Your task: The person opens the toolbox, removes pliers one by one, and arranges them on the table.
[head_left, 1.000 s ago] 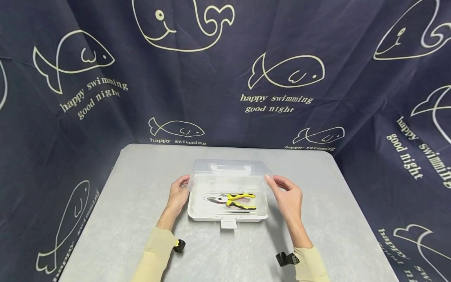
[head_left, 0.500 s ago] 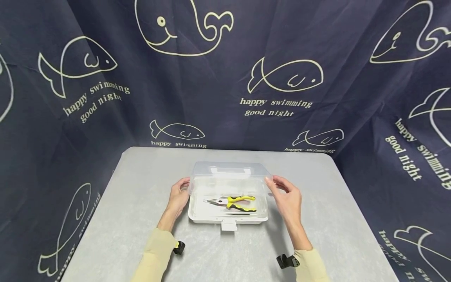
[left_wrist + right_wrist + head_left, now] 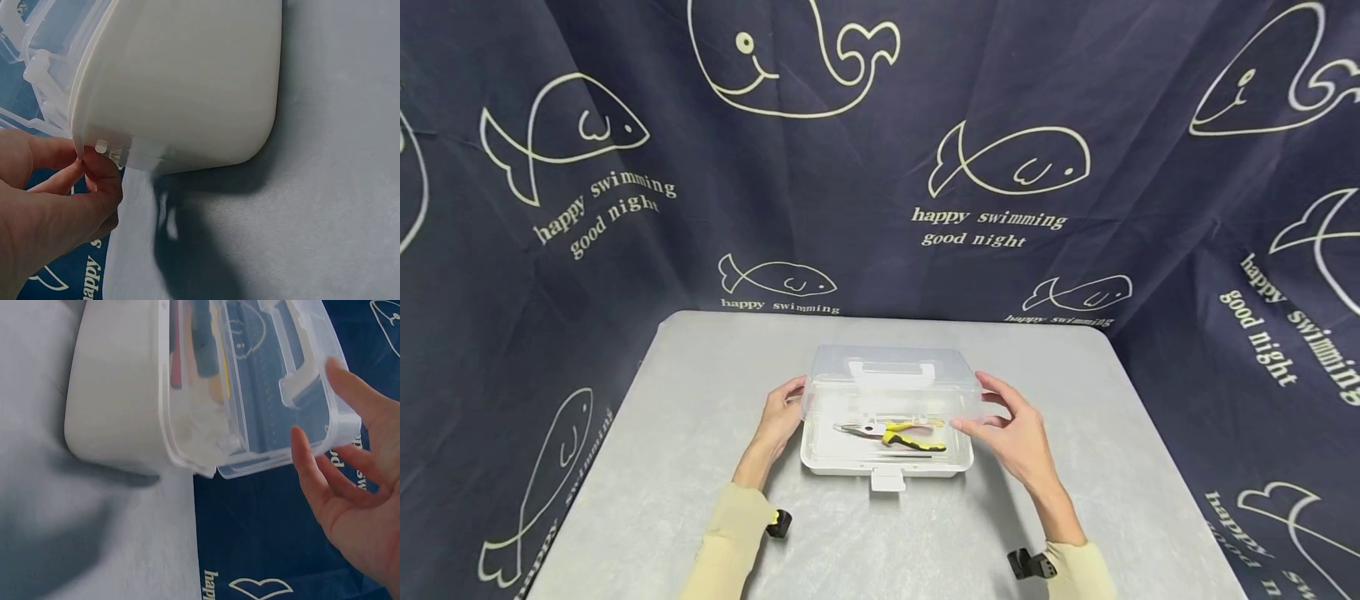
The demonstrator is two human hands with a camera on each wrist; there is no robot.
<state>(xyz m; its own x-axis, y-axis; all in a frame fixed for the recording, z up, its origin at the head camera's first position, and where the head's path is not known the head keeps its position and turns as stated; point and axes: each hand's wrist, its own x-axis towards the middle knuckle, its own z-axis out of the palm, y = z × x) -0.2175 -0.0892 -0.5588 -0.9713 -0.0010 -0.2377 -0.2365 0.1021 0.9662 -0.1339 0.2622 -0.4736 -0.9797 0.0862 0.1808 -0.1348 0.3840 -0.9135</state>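
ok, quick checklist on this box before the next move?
1. Lid closed: not ok, it stands partly open.
2. Box held: ok, the left hand pinches its rim at the left side.
3. Right hand gripping the lid: cannot tell, its fingers are spread at the lid's right edge.
4. Pliers inside: ok, lying in the base with none of them over the rim.
5. Front latch fastened: not ok, it juts out loose.
6. Fingers clear of the rim: not ok, the left ones are on it; possible pinch if the lid drops.
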